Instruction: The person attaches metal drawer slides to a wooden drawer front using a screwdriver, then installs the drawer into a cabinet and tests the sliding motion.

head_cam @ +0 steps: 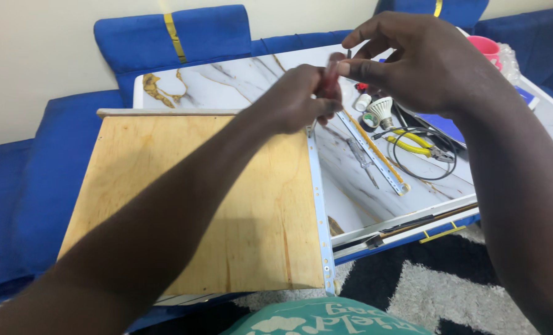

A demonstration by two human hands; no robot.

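The left hand (298, 99) was closed in a fist around the red handle of a screwdriver (331, 75), which stood nearly upright above the far right corner of a wooden drawer (196, 198) — its long axis ran up and down, handle end toward the top, and the tip was hidden behind the fingers. The right hand (422, 62) hovered just beside it, loosely curled, with thumb and forefinger pinched close at the top of the handle; whether they held anything small between them could not be told.

The drawer lay bottom-up on the marble-patterned worktop (227, 77), its plywood face showing, and a pale metal runner (320, 205) ran along its right edge, front to back. A second runner (376, 152) lay loose on the worktop to the right, slanting away from the person. Beyond it sat a white light bulb (382, 110) on its side, yellow-handled pliers (416, 142) inside a loop of black cable (434, 170), and a pink cup (486, 46) (near the far right corner). Blue chairs (171, 37) stood behind the worktop.
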